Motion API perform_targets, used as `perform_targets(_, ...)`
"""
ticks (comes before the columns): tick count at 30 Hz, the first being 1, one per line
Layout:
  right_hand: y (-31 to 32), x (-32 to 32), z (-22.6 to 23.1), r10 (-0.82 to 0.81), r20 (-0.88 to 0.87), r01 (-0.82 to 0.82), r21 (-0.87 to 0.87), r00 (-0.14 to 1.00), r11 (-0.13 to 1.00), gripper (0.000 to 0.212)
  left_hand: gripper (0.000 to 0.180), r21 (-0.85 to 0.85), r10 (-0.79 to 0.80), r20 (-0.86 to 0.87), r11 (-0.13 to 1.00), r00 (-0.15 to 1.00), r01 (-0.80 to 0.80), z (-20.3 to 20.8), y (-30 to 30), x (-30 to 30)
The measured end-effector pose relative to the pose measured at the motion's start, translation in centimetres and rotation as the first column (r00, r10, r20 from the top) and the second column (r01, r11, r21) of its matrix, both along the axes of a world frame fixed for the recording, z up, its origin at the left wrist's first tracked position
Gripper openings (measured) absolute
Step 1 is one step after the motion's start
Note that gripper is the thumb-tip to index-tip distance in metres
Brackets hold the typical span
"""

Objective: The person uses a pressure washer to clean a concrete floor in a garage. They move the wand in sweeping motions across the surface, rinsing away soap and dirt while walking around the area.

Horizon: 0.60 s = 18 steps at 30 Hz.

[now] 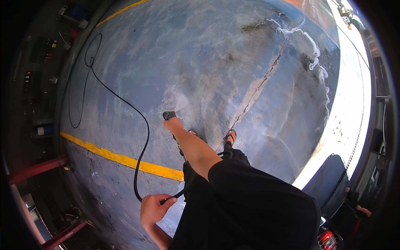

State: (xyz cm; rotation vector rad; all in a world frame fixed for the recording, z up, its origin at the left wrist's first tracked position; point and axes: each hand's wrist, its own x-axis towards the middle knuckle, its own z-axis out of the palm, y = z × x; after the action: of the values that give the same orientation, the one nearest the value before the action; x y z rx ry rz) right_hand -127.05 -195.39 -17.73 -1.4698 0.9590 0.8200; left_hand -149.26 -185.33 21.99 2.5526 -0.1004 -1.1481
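Black spray gun (168,115) sits in the right hand (173,123), out in front of the body and low over the worn blue-gray floor (208,50). That hand is wrapped around it. A pale, see-through fan of mist (181,102) comes out of its front, pointing away from the feet, maybe so they don't get wet. The left hand (154,210) is well apart from the right one, pinching a long, black, bendy hose (146,137) between thumb and fingers. It holds the hose out to the side, probably so it doesn't get underfoot. The hose crosses a thick yellow stripe (121,159) and loops farther off. White, squiggly foam (314,46) lies far to the right.
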Motion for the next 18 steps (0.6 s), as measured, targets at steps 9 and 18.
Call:
perform_targets(9, -0.3, 10.5, 0.8, -0.077, 0.145, 0.069, 0.059, 0.986, 0.996, 0.1, 0.031, -0.11, -0.066, -0.055, 0.992, 0.996, 0.059, -5.1, 5.5, 13.0)
perform_targets(18, -4.5, 21.9, -0.7, -0.469, 0.002, 0.461, -0.191, 0.883, 0.867, 0.084, 0.035, -0.13, -0.197, -0.037, 0.973, 0.98, 0.191, -5.4, 11.0, 30.2)
